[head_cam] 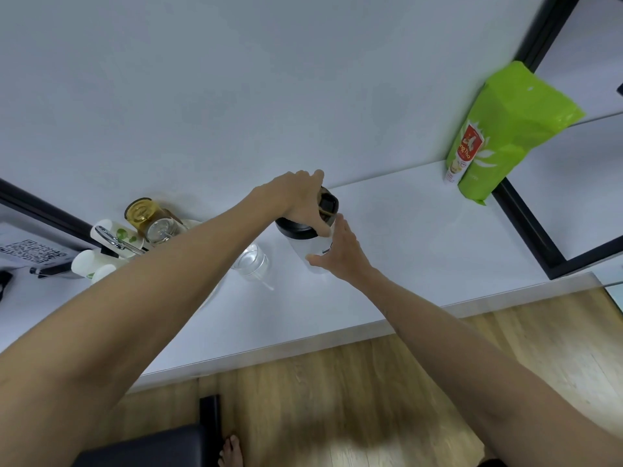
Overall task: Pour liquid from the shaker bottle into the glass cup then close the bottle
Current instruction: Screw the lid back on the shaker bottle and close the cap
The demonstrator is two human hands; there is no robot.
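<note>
A white shaker bottle with a black lid stands upright on the white table. My left hand sits on top of it, fingers wrapped over the lid and its flip cap. My right hand grips the bottle's white body from the right side. A clear glass cup rests on the table just left of the bottle, partly hidden behind my left forearm; whether it holds liquid is unclear.
A green pouch leans at the far right by a black frame. At the left stand an amber glass jar, another clear glass, paper cups and a metal utensil. Wooden floor lies below the table edge.
</note>
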